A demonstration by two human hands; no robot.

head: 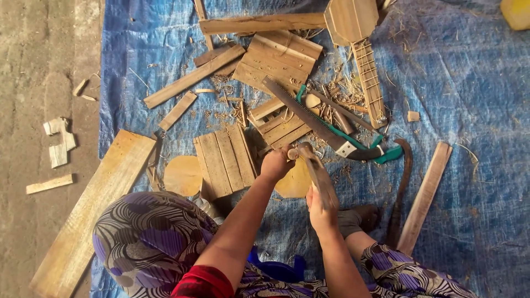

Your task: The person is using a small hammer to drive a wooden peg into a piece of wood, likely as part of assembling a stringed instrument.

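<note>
My left hand (276, 164) is closed around a small piece of wood (293, 153), held just above a slatted wooden panel (223, 160). My right hand (319, 209) grips a long flat rusty blade (317, 168) whose far end meets the small piece at the left hand. A round thin wooden disc (295, 183) lies on the tarp under both hands. Just beyond them lies a hand saw (309, 116) with a dark handle, over a green-framed saw (386, 154).
A blue tarp (469, 110) covers the floor, strewn with planks, slat panels, shavings and a wooden instrument neck (369, 83). A long board (94, 209) lies left, half on concrete. A curved dark blade (402, 187) and a plank (425, 196) lie right. My patterned-clothed knees frame the bottom.
</note>
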